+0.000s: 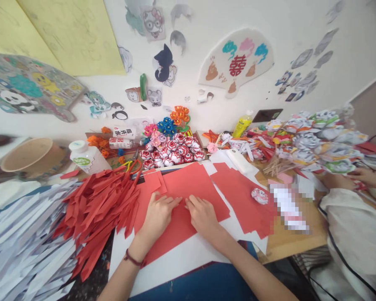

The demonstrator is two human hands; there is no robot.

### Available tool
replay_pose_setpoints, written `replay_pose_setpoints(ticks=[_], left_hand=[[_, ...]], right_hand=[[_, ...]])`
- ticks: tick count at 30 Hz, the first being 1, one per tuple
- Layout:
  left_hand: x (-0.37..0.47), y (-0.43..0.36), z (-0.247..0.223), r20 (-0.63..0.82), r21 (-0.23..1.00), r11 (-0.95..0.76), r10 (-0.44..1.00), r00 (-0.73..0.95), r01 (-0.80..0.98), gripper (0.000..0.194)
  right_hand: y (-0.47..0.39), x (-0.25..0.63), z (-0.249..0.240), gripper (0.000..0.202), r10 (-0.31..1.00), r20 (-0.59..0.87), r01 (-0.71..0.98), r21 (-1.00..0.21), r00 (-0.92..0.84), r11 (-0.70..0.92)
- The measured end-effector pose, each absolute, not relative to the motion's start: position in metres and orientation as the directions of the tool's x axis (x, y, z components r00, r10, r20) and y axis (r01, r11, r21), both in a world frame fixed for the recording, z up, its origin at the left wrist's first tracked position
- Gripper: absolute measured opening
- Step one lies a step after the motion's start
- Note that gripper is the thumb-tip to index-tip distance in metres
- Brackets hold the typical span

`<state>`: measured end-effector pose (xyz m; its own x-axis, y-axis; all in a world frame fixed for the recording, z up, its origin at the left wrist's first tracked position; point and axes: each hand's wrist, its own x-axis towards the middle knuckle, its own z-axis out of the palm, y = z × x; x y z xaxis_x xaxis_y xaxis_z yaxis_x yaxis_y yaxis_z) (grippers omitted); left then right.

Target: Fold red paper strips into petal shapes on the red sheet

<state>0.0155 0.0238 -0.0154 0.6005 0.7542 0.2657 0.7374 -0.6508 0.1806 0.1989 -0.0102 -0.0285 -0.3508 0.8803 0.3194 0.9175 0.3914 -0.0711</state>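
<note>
On our bench (290,244) we have strips (97,205) left of the sheet (172,234) before us, flowers (175,152) behind it, bouquets (313,142) farther right, and a fan (238,62) on the wall (213,25) beyond

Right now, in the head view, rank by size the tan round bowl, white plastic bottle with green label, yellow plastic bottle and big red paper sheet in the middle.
1. Big red paper sheet
2. Tan round bowl
3. White plastic bottle
4. Yellow bottle
</note>
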Motion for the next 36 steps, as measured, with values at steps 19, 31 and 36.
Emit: replay_pose_setpoints(ticks=[19,31,36], left_hand=[[0.021,0.034,-0.009,0.205,0.381,-0.552,0.833,0.514,0.742,0.005],[0.011,0.032,-0.006,0.288,-0.031,-0.734,0.643,0.709,0.678,0.021],[0.011,0.029,-0.004,0.239,-0.133,-0.794,0.555,0.797,0.593,0.022]], right_hand=[[0.005,0.215,-0.023,0.010,0.962,0.228,0.734,-0.626,-0.147,0.261],[0.010,0.225,-0.025,0.024,0.801,0.462,0.844,-0.180,-0.382,0.506],[0.005,0.231,-0.024,0.032,0.752,0.439,0.812,-0.081,-0.492,0.579]])
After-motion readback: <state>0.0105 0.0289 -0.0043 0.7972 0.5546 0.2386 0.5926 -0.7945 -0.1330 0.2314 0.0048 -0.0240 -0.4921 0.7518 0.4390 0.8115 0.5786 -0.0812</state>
